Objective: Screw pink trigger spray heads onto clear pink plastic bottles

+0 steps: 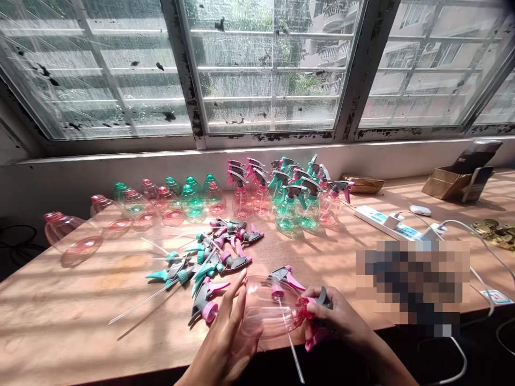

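Note:
A clear pink spray bottle (261,313) lies sideways near the table's front edge. My left hand (227,332) is closed around its base end, the fingers along its side. At the neck, my right hand (340,316) grips a grey and pink trigger spray head (317,339), which meets the bottle's mouth; the fingers partly cover the collar. Just behind the bottle rests another spray head (286,276), its clear tube seen through the pink plastic. Close to my left hand is a pile of grey, pink and green spray heads (201,262) with thin tubes.
Open pink and green bottles (173,206) stand at the back left. Several bottles with spray heads (287,209) stand in the back middle. To the right are a white power strip (386,224) with cables, a cardboard box (448,179), gold-coloured pieces (494,231) and a blurred patch.

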A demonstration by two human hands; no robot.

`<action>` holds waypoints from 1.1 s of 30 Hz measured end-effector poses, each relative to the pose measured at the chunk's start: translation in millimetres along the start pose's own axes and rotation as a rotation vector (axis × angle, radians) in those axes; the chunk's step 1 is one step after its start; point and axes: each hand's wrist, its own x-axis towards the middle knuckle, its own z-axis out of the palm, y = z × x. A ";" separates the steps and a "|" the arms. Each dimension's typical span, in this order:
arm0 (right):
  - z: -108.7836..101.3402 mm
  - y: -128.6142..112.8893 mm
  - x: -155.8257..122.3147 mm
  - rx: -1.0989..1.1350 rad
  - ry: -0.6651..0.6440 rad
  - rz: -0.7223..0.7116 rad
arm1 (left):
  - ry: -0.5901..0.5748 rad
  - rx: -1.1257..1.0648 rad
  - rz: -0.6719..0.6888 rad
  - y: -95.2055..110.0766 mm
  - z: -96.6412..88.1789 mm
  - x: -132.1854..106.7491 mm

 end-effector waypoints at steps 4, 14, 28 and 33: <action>0.5 -0.3 -0.5 -0.011 0.011 -0.030 | 0.028 0.103 -0.071 -3.5 5.6 -2.2; -0.9 -4.2 -1.6 -0.034 0.012 0.001 | 0.129 0.098 -0.044 1.0 1.2 5.5; -2.8 -2.6 -0.9 -0.030 0.049 -0.048 | 0.153 -0.118 -0.013 -4.6 -1.5 -2.8; -6.0 2.8 -0.7 -0.022 0.054 -0.050 | 0.123 -0.088 -0.037 1.5 -6.8 1.9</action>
